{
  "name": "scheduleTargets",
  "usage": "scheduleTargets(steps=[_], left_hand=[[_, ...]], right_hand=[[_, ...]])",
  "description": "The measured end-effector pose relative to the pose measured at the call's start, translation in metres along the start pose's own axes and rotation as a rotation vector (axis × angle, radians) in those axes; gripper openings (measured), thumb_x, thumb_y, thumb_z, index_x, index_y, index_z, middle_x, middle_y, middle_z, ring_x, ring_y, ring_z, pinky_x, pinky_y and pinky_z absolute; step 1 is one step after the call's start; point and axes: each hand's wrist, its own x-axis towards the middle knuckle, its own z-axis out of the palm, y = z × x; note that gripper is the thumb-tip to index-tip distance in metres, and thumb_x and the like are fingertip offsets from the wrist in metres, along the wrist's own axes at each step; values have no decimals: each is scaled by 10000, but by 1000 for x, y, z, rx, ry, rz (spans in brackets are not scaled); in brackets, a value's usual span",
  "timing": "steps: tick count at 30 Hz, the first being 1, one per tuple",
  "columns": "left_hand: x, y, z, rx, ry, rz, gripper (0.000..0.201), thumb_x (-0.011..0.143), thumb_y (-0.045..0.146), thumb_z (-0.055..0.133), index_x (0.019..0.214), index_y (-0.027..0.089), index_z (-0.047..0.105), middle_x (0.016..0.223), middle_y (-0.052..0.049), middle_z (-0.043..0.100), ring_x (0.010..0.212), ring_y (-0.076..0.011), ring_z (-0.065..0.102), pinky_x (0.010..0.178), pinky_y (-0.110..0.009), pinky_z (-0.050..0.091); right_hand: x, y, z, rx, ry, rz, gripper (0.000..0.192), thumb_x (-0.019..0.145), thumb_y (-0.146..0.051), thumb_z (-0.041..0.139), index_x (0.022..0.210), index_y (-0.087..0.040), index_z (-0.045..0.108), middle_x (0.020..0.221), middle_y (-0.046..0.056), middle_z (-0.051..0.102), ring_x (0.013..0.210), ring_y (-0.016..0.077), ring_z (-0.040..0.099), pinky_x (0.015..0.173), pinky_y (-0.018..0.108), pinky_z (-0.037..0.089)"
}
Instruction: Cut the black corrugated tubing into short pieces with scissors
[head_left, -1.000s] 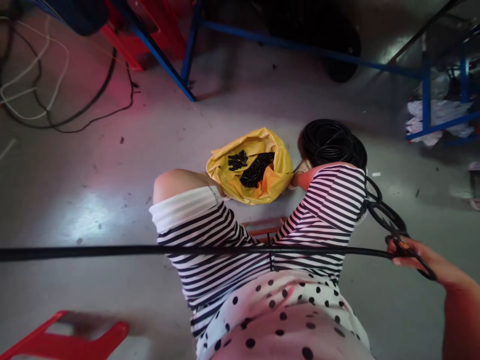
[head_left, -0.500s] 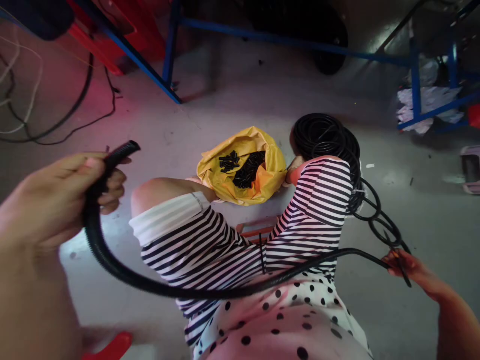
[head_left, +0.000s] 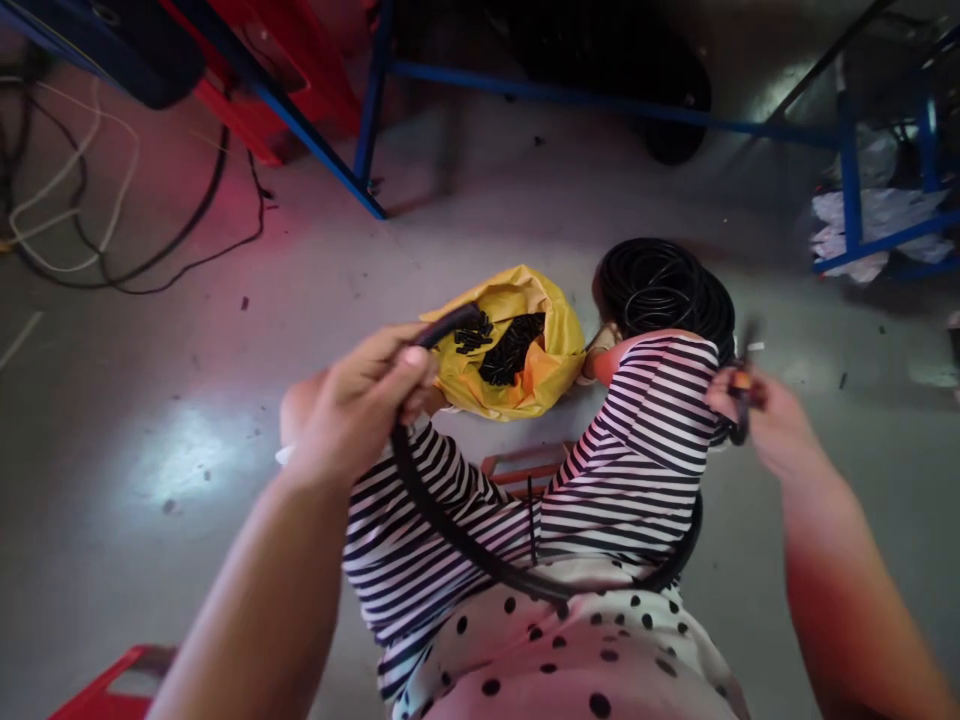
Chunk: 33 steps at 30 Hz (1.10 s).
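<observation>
My left hand (head_left: 360,405) is closed tight around the end of a black hose (head_left: 480,548). The hose loops down over my striped lap and up toward my right hand (head_left: 757,420). That hand grips a small tool (head_left: 741,385), too blurry to name. The yellow bag (head_left: 525,340) sits just past my knees, beside the hose coil (head_left: 664,285). Bare gray floor (head_left: 150,400) spreads wide on my left.
</observation>
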Motion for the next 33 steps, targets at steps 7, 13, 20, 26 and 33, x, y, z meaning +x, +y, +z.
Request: scheduleTargets(steps=[7,13,20,26,33], left_hand=[[0,-32,32,183,-162,45,383,969,491,570,1156,170,667,651,31,482,513,-85,398,454,-216,329],[17,-62,26,425,-70,75,323,974,437,501,1095,173,642,873,-56,687,810,-176,633,699,-274,514],[51,-95,31,607,-86,109,232,912,358,540,1021,191,659,948,-69,733,873,-226,676,813,-346,526],[59,-105,22,466,162,59,302,926,436,526,1038,176,631,916,-53,710,858,-188,659,788,-300,518],[54,-100,23,458,195,151,242,940,404,511,997,199,628,896,-29,700,840,-168,647,805,-286,511]], right_hand=[[10,-102,126,535,-377,-187,440,697,-533,835,892,-237,575,1052,69,718,921,219,683,854,396,556],[15,-115,212,632,-496,-163,523,645,-573,850,851,-249,495,876,36,723,834,210,677,806,379,559],[34,-88,226,552,-369,-136,489,671,-588,821,854,-245,523,793,2,639,803,197,628,768,349,525],[44,-74,218,421,-407,-118,517,705,-621,807,761,-239,463,708,-29,536,715,176,572,706,320,473],[10,-79,192,437,-661,-43,556,788,-760,658,830,-216,553,757,-1,578,744,188,580,734,334,476]])
